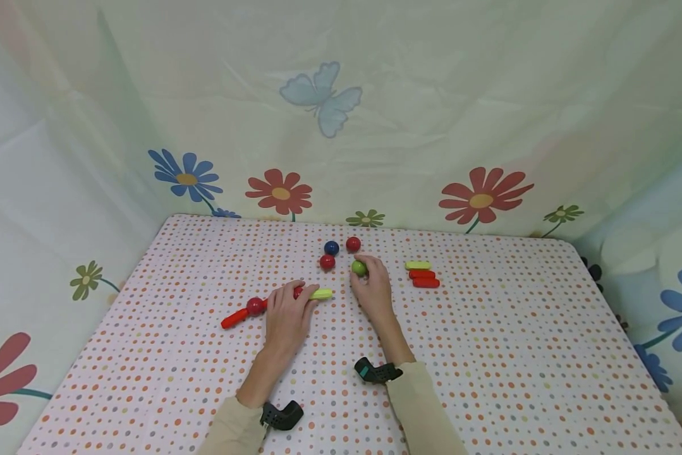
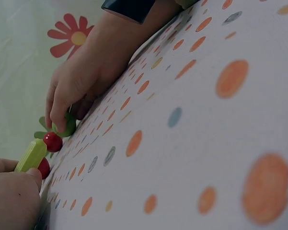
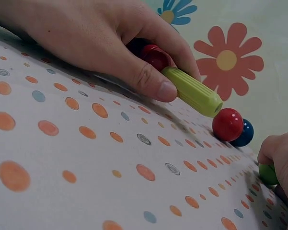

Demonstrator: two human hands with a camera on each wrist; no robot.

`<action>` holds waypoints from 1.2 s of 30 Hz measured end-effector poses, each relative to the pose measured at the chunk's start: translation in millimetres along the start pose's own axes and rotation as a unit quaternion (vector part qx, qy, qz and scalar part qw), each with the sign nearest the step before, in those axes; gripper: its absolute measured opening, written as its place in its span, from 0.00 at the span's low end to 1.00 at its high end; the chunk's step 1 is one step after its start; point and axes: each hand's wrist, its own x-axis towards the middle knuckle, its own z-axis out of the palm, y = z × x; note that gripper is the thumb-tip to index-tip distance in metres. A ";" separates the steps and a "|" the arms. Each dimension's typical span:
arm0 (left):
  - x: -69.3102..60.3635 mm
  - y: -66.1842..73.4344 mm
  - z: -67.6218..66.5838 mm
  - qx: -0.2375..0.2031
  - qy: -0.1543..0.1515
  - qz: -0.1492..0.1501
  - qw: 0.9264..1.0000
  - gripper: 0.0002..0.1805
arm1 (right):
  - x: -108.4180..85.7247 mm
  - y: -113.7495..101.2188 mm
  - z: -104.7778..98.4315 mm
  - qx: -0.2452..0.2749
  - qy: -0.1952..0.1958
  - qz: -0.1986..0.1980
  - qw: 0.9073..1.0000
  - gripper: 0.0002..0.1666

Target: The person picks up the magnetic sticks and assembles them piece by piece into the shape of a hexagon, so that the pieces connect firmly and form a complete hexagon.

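My left hand (image 1: pixel 286 319) grips a chain of ridged rods and shiny balls, thumb and index finger at the yellow-green rod (image 3: pixel 194 92) and the red ball (image 3: pixel 157 57) joined to it. Farther left, the same chain shows another red ball (image 1: pixel 255 306) and a red rod (image 1: pixel 234 318); its middle is hidden under the hand. With its fingertips and thumb, my right hand (image 1: pixel 373 287) pinches a green ball (image 1: pixel 359 268) at the tabletop. Just beyond the hands are a loose red ball (image 1: pixel 327 261), a dark blue ball (image 1: pixel 332 248) and a second loose red ball (image 1: pixel 353 244).
Right of my right hand lie a loose yellow-green rod (image 1: pixel 417 265) and two red rods (image 1: pixel 426 283), side by side. A dotted cloth covers the table (image 1: pixel 517 341). A flower-printed curtain (image 1: pixel 397 126) hangs behind the far edge and along the sides.
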 end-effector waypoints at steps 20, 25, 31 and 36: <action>0.3 -0.8 -1.7 0.018 0.011 0.042 0.999 0.20 | -1.6 1.1 1.5 0.039 0.017 -0.025 0.999 0.23; -1.0 -1.4 -0.9 0.013 0.011 0.043 0.999 0.21 | -3.2 1.9 2.0 0.049 0.015 -0.038 0.998 0.22; -2.6 -1.6 -0.3 0.022 0.002 0.038 0.999 0.20 | -5.5 1.6 3.1 0.063 0.016 -0.051 0.997 0.21; -1.0 -1.3 -0.2 0.030 0.001 0.031 0.999 0.21 | -9.0 -0.4 3.6 0.082 0.001 -0.054 0.995 0.21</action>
